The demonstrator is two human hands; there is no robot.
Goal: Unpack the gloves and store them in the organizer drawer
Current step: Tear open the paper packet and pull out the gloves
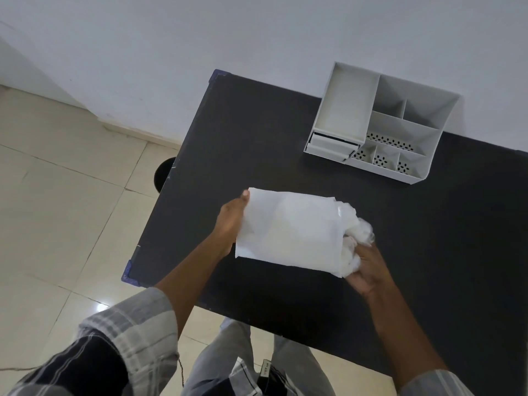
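A white paper packet is held just above the black table. My left hand grips the packet's closed left end. At the packet's open right end, white gloves bulge out, partly in thin clear film. My right hand is closed on that bunch of gloves. The white organizer stands at the table's far right by the wall. Its small drawer at the front left sits slightly pulled out.
The organizer has one tall left bin and several smaller compartments with perforated floors. The table's left edge drops to a tiled floor, where a dark round object shows under the edge. A pale wall runs behind the table.
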